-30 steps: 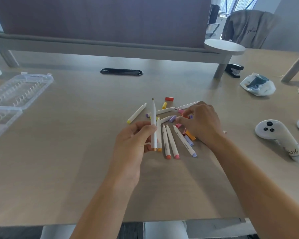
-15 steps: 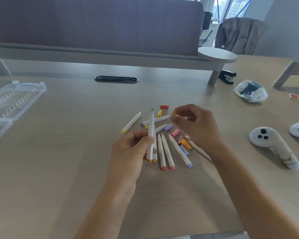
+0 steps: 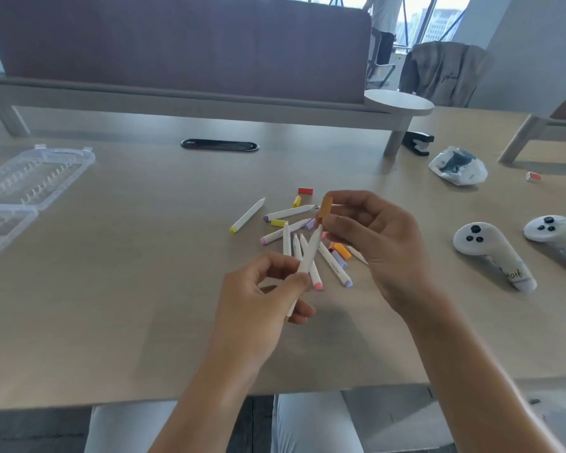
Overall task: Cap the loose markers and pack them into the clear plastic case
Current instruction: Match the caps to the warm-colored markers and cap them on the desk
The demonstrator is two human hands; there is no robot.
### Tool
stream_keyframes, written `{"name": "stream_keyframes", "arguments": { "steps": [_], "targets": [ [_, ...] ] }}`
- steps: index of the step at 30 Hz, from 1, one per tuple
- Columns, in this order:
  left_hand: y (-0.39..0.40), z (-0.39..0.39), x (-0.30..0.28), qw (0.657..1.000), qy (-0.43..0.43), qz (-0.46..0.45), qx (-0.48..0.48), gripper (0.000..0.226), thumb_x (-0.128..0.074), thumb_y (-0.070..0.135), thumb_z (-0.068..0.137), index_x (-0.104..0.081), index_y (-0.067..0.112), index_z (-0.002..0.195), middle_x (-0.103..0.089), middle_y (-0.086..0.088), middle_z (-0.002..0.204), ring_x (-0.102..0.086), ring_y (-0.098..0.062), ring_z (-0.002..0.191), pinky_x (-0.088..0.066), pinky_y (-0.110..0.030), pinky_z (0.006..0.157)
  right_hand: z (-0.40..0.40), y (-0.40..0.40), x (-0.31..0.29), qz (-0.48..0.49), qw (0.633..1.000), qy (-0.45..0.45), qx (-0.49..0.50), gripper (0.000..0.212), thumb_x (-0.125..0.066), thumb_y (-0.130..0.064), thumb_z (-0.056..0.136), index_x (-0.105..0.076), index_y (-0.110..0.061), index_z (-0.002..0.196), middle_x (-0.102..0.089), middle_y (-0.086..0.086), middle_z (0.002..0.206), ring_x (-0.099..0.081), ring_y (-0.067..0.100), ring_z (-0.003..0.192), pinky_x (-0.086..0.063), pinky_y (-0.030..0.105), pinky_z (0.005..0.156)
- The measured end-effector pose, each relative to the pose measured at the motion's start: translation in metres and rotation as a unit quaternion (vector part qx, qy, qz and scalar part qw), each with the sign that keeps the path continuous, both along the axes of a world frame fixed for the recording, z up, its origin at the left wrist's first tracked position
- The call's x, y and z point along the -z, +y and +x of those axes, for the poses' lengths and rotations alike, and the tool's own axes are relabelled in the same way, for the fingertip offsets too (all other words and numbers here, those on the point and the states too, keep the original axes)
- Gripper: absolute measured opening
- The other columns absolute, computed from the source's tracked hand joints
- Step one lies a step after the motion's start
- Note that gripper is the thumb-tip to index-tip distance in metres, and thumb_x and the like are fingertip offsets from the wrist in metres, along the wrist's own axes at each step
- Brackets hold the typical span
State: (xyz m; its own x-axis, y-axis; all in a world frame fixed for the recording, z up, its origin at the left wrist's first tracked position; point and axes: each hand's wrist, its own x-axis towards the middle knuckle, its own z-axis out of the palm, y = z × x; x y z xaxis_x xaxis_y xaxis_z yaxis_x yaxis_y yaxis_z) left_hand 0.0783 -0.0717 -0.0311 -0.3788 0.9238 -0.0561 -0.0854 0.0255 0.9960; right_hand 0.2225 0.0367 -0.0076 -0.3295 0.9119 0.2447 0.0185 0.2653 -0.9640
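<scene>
Both forearms are bare, with no sleeves showing. The left hand [image 3: 258, 308] and right hand [image 3: 376, 240] wear no gloves. Pale trousers [image 3: 311, 423] cover the legs.

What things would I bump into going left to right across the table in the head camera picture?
Clear plastic case → yellow-ended marker → left hand → right hand → white controller

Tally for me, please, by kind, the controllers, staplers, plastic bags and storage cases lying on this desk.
White controllers: 2
Black stapler: 1
Plastic bag: 1
Clear plastic case, lying open: 1
Total: 5
</scene>
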Motion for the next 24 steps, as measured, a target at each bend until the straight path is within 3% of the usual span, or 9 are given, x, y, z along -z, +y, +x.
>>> {"name": "stream_keyframes", "arguments": {
  "steps": [5, 8, 11, 13, 15, 17, 19, 24],
  "targets": [
    [-0.015, -0.008, 0.005, 1.000, -0.021, 0.001, -0.015, 0.009, -0.072, 0.007, 0.089, -0.076, 0.014, 0.086, -0.072, -0.007, 0.074, -0.070, -0.027, 0.057, -0.060, -0.032, 0.058, -0.010, -0.014, 0.006, 0.016, 0.999, 0.004, -0.027, 0.032, -0.076, 0.002, 0.088, -0.072, -0.011, 0.116, -0.080, 0.003, 0.096, -0.077, 0.019, 0.095, -0.059, 0.031, 0.090],
    [-0.022, -0.016, 0.006, 0.999, -0.043, 0.009, -0.029, 0.009, -0.070, 0.005, 0.090, -0.077, 0.011, 0.088, -0.072, -0.015, 0.075, -0.068, -0.026, 0.058, -0.060, -0.035, 0.060, -0.024, -0.021, 0.010, 0.021, 0.998, 0.005, -0.053, 0.032, -0.076, 0.005, 0.087, -0.070, -0.009, 0.116, -0.080, 0.005, 0.097, -0.077, 0.022, 0.097, -0.060, 0.035, 0.092],
    [-0.030, -0.029, 0.009, 0.997, -0.052, 0.017, -0.056, 0.013, -0.070, 0.004, 0.090, -0.079, 0.013, 0.091, -0.075, -0.014, 0.078, -0.070, -0.026, 0.064, -0.063, -0.041, 0.070, -0.040, -0.027, 0.013, 0.033, 0.998, -0.002, -0.058, 0.031, -0.076, 0.001, 0.089, -0.071, -0.011, 0.116, -0.079, 0.010, 0.101, -0.076, 0.029, 0.100, -0.059, 0.046, 0.094],
    [-0.035, -0.039, 0.011, 0.996, -0.053, 0.026, -0.074, 0.013, -0.070, 0.004, 0.091, -0.080, 0.012, 0.093, -0.076, -0.012, 0.081, -0.073, -0.025, 0.069, -0.063, -0.040, 0.073, -0.053, -0.032, 0.016, 0.049, 0.997, -0.012, -0.055, 0.029, -0.076, -0.001, 0.090, -0.071, -0.013, 0.115, -0.079, 0.005, 0.099, -0.076, 0.024, 0.098, -0.060, 0.044, 0.092],
    [-0.040, -0.050, 0.013, 0.994, -0.048, 0.032, -0.096, 0.013, -0.070, 0.002, 0.091, -0.080, 0.010, 0.093, -0.076, -0.013, 0.079, -0.073, -0.025, 0.069, -0.063, -0.036, 0.072, -0.067, -0.037, 0.019, 0.060, 0.996, -0.021, -0.056, 0.026, -0.075, -0.009, 0.092, -0.070, -0.019, 0.116, -0.079, 0.002, 0.097, -0.075, 0.021, 0.096, -0.058, 0.040, 0.087],
    [-0.043, -0.062, 0.015, 0.992, -0.027, 0.032, -0.121, 0.014, -0.070, -0.001, 0.090, -0.079, 0.009, 0.092, -0.075, -0.013, 0.075, -0.073, -0.025, 0.067, -0.062, -0.034, 0.069, -0.081, -0.043, 0.025, 0.066, 0.996, -0.033, -0.058, 0.027, -0.070, -0.016, 0.093, -0.069, -0.028, 0.117, -0.079, 0.002, 0.097, -0.075, 0.021, 0.097, -0.058, 0.046, 0.087],
    [-0.047, -0.076, 0.017, 0.988, -0.006, 0.031, -0.148, 0.014, -0.069, -0.003, 0.090, -0.078, 0.008, 0.092, -0.074, -0.012, 0.073, -0.073, -0.024, 0.064, -0.061, -0.033, 0.065, -0.095, -0.049, 0.030, 0.070, 0.994, -0.050, -0.064, 0.032, -0.066, -0.012, 0.095, -0.067, -0.032, 0.119, -0.078, 0.000, 0.096, -0.075, 0.020, 0.097, -0.058, 0.052, 0.091],
    [-0.064, -0.107, 0.024, 0.980, 0.015, 0.000, -0.199, 0.013, -0.071, -0.002, 0.089, -0.078, 0.009, 0.093, -0.075, -0.010, 0.068, -0.074, -0.026, 0.063, -0.063, -0.044, 0.076, -0.133, -0.064, 0.037, 0.078, 0.986, -0.105, -0.101, 0.041, -0.065, -0.005, 0.094, -0.065, -0.035, 0.122, -0.076, -0.010, 0.095, -0.072, 0.011, 0.101, -0.058, 0.043, 0.095]
  ]
}}
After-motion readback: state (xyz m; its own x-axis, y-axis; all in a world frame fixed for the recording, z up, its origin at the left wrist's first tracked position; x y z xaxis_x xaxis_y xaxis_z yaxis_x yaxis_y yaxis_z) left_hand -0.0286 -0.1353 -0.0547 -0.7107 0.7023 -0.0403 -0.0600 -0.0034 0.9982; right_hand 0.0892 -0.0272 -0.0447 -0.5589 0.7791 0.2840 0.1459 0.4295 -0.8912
